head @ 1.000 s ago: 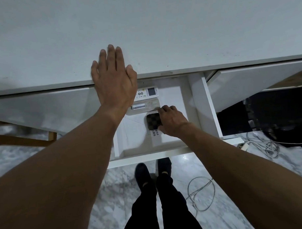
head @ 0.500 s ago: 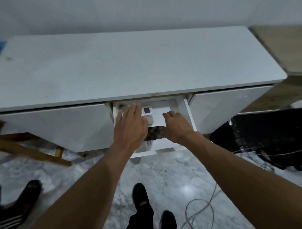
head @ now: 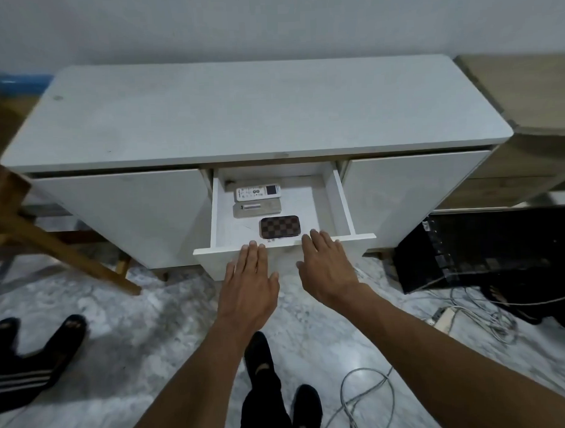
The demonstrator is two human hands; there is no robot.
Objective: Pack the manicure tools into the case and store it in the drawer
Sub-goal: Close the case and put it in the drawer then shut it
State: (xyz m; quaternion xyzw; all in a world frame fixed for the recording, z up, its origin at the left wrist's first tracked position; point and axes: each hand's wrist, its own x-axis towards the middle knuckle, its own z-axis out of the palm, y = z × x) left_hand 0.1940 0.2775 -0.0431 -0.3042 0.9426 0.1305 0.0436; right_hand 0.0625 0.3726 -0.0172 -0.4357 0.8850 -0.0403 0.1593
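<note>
At drawer front, both hands reach w/ palms down. Left hand [head: 250, 279]: fingers straight and held together, thumb out to the side, tips at the top edge of the front panel, holding nothing. Right hand [head: 326, 266]: fingers straight, slightly spread, tips over the same edge just right of the left hand, also holding nothing. Can't tell if either actually presses the panel. Hands sit side by side w/ a small gap btwn them.

Drawer [head: 341, 195] is pulled out of the white cabinet [head: 239, 119]. Case [head: 279, 226], brown check pattern, lies flat inside near the front, closed, just beyond the fingertips.

Behind it are a grey remote [head: 257, 209] and a white remote [head: 258, 192] w/ a small screen, lying parallel. Print on both remotes is too small to read; no brand legible on the case.
</note>
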